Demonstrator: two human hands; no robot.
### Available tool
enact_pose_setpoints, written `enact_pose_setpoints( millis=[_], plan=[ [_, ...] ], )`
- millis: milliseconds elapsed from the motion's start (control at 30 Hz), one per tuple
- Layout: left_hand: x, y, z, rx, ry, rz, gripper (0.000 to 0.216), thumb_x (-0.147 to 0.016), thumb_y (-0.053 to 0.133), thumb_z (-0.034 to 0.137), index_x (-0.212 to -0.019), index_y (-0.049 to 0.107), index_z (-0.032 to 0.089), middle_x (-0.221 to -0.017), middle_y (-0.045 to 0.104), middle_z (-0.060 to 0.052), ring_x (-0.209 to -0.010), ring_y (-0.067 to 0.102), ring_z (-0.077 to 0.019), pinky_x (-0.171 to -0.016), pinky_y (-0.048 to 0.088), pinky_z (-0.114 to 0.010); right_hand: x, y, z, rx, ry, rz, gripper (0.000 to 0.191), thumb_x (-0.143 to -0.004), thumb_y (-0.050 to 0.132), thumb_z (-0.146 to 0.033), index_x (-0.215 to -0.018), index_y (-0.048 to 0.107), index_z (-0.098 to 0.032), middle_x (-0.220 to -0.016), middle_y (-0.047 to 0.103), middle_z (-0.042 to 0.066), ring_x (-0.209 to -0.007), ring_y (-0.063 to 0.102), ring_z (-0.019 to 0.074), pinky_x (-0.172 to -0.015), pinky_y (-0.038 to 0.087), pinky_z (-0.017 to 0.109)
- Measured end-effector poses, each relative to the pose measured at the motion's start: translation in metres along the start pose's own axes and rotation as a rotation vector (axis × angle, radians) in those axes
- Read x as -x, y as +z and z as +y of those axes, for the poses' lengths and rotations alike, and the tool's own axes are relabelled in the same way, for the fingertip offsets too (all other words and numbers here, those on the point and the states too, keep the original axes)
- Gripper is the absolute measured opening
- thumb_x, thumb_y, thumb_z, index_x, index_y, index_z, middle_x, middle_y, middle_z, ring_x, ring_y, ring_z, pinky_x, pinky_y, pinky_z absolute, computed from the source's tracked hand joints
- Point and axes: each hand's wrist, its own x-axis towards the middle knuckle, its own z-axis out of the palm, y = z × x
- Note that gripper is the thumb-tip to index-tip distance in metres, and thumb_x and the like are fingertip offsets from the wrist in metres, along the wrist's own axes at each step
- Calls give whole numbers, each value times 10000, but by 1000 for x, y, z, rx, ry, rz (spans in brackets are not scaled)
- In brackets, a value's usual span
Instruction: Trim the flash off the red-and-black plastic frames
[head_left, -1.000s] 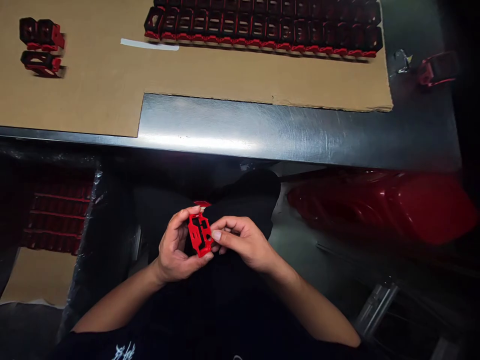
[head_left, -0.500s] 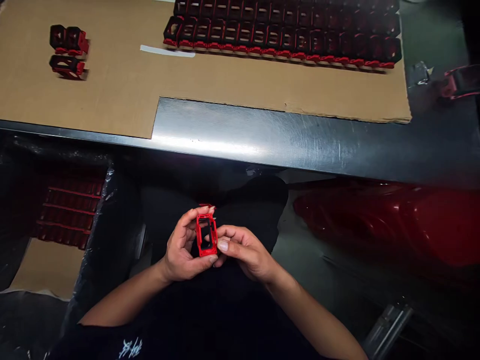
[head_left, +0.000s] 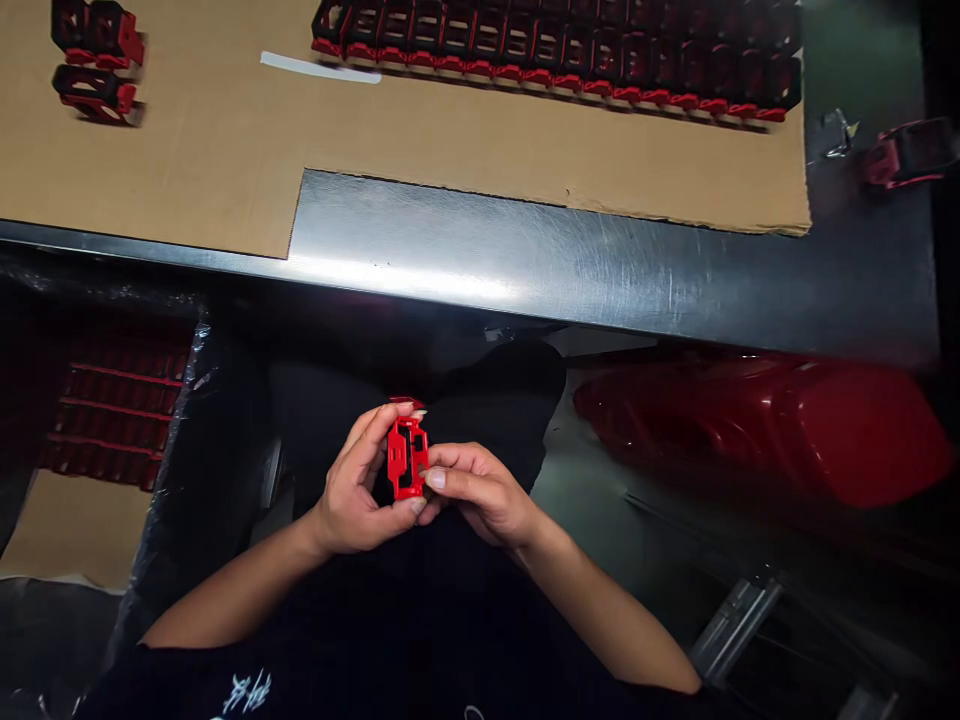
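Note:
A small red plastic part (head_left: 406,457) with black openings is held over my lap, below the table's front edge. My left hand (head_left: 358,490) curls round it from the left, thumb at its lower end and fingertips at its top. My right hand (head_left: 476,490) pinches its right side, fingers pressed together. Both hands are closed on the part. Whether a second piece sits behind it is hidden.
A steel table (head_left: 525,265) carries a cardboard sheet (head_left: 225,150) with a long row of red-and-black parts (head_left: 555,50) at the back and a few more (head_left: 94,60) at far left. A dark bin of red parts (head_left: 112,410) sits lower left, a red bag (head_left: 787,430) lower right.
The part has been turned between my fingers, showing a different face each frame. My hands stayed over my lap; the camera shifted slightly.

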Motion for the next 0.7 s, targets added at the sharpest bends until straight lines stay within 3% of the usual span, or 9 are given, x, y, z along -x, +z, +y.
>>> enact_pose_setpoints(
  millis=[200, 367, 500, 600, 700],
  plan=[
    [1, 1, 0, 182, -84, -22, 837, -850, 737, 244, -1566, 307, 296, -1512, 412, -170, -1368, 527, -337, -1074, 520, -467, 0, 2, 1, -13, -5, 37, 320, -788, 806, -418, -901, 740, -126, -760, 736, 35, -659, 706, 135, -636, 586, 241],
    [1, 0, -1, 127, -33, -36, 877, -830, 753, 211, -1572, 292, 286, -1533, 421, -177, -1371, 524, -343, -1082, 512, -492, 0, 0, 0, 22, -12, 39, 302, -782, 789, -410, -901, 756, -134, -780, 735, 41, -679, 694, 149, -651, 571, 260],
    [0, -5, -5, -12, 91, -43, 955, -783, 778, 140, -1580, 269, 272, -1492, 492, -179, -1357, 538, -333, -1060, 540, -496, 3, 0, -9, 208, -55, 44, 191, -791, 732, -317, -847, 763, -137, -738, 709, 25, -664, 634, 140, -671, 511, 267],
    [2, -10, -12, -107, 227, -62, 1063, -738, 787, 54, -1594, 200, 288, -1460, 541, -171, -1351, 548, -321, -1043, 553, -510, 6, 5, -19, 421, -45, 102, 122, -780, 685, -233, -810, 758, -141, -673, 648, -8, -604, 535, 107, -602, 423, 237],
    [9, -10, -24, -94, 279, -25, 1124, -680, 829, 25, -1546, 250, 446, -1381, 622, -58, -1274, 622, -264, -1033, 566, -505, 10, 13, -29, 639, -26, 151, 122, -784, 646, -217, -768, 750, -155, -616, 570, -38, -559, 446, 85, -533, 345, 216]
  ],
)
